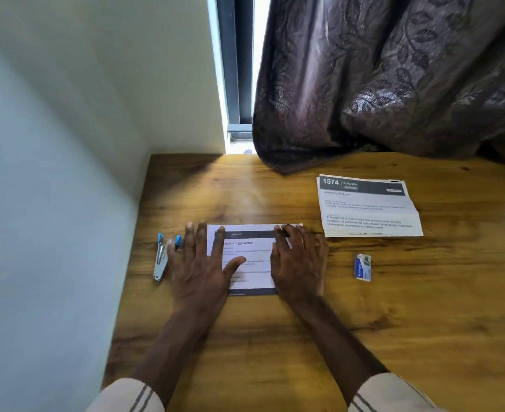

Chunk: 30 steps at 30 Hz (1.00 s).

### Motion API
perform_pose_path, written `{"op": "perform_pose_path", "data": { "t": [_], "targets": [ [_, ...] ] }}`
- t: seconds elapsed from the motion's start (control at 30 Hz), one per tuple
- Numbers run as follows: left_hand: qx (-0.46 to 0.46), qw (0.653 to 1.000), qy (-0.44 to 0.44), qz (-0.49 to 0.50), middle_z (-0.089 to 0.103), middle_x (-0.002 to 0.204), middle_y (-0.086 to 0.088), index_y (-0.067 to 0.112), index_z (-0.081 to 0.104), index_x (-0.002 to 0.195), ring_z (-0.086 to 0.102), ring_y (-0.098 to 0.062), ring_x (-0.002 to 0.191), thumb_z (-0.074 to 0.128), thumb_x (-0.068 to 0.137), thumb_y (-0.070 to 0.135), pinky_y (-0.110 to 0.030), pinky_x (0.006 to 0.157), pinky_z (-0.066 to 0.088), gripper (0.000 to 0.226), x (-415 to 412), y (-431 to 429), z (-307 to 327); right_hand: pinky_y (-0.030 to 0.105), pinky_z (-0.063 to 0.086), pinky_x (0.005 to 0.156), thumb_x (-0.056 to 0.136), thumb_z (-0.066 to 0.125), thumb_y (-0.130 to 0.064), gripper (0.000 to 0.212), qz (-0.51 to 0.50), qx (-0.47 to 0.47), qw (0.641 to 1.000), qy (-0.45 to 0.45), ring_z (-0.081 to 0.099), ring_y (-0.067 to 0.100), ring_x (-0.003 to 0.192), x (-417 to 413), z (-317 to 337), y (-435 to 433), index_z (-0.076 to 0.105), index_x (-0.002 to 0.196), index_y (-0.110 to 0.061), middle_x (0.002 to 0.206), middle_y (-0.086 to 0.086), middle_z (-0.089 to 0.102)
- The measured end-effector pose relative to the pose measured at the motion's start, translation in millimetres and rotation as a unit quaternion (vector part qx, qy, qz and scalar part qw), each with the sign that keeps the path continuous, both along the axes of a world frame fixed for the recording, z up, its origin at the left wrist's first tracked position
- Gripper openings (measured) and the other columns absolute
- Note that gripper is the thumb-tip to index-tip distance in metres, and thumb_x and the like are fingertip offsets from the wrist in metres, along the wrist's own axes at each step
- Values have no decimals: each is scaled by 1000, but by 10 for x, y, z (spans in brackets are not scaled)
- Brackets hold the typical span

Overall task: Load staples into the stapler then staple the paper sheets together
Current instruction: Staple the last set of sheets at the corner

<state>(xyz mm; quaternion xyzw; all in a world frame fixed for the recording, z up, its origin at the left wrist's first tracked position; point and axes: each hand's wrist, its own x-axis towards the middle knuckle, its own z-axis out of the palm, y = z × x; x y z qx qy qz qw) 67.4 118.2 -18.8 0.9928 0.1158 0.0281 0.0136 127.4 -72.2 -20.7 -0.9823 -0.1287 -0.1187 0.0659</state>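
**Sheet Alignment Before Stapler Loading**

Both hands lie flat on the paper sheets at the centre of the frame, on the wooden table. The left hand covers the sheets' left edge with its fingers straight and spread wide. Its thumb angles across the print and its outer fingers rest on bare wood. The right hand covers the right edge with its fingers straight and close together, tips near the top corner. Neither hand pinches or grips anything. This placement likely squares the sheets and holds them flat, so the edges match before stapling.

The stapler lies left of centre, just beside the left hand's little finger; contact cannot be confirmed. It is swung open in a V with its blue-tipped ends toward the top of the frame, a posture that suits loading. Whether staples sit in its channel cannot be told. The staple box lies right of centre, near the right hand and well apart from the stapler. Loading appears not yet done.

Legible writing:
- **Near sheet:** it reads "Egg Carton" below a dark header bar.
- **Second stack:** a second stack at upper right, near the hem of the curtain, reads "1574", "KITCHEN" and "Ginger".
- **Not legible:** the body text and the staple box label are too blurred to read.
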Motion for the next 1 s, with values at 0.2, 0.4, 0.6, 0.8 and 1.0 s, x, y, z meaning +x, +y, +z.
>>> {"op": "perform_pose_path", "data": {
  "t": [0.2,0.4,0.6,0.8,1.0],
  "targets": [
    [12,999,-21,-28,36,165,-17,19,50,151,26,-39,155,23,102,61,-63,121,13,70,-5,15,99,56,33,112,100,48,-30,40,-2,-20,1000,-22,52,31,131,-28,4,45,62,134,-15,134,5,61],
    [-119,986,-54,-108,34,166,-14,17,47,152,24,-31,157,27,107,50,-52,127,18,59,196,-440,63,55,34,110,97,50,-31,41,-7,-37,999,-12,52,32,131,-77,13,57,62,133,-15,135,6,61],
    [-168,978,-30,-122,28,169,-10,18,40,154,16,-27,159,33,109,47,-45,129,11,55,195,-409,-43,49,43,100,105,43,-40,38,-16,-29,999,5,51,30,125,-100,39,-306,57,135,-21,135,7,56],
    [-184,975,-39,-121,29,168,-10,20,41,154,18,-27,158,35,106,53,-46,129,13,58,206,-408,-52,51,51,88,105,44,-38,43,27,-107,994,20,53,34,117,-103,75,-637,52,140,-16,133,11,54],
    [-259,957,-78,-103,37,163,-12,18,52,146,27,-31,155,39,105,54,-54,125,25,56,201,-324,149,47,49,89,101,55,-38,37,-28,-5,1000,-5,55,30,114,-131,199,-402,61,132,-18,124,7,59]
  ]
}}
